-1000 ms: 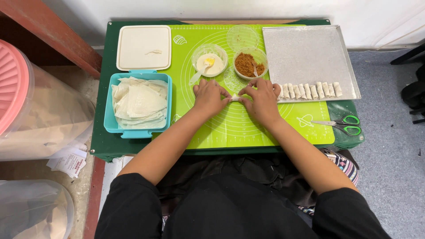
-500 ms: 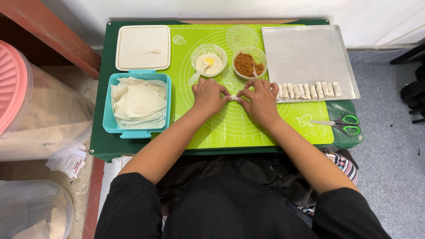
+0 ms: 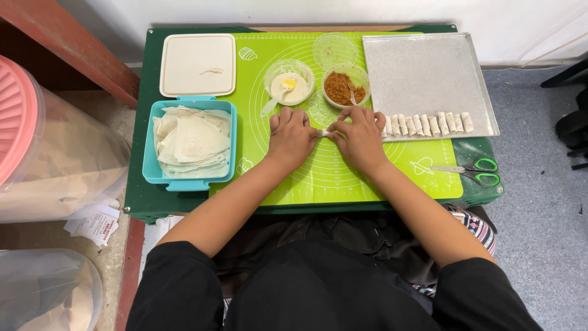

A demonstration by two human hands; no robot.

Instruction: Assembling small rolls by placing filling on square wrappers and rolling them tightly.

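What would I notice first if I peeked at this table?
Probably the bright green mat in the middle, where the left hand and right hand pinch a small pale roll between them. Next, the row of finished rolls lined along the silver tray on the right, and the blue box of wrappers on the left.

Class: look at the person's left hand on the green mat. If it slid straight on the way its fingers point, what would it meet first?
Probably the bowl of pale paste with its spoon, just beyond the left hand.
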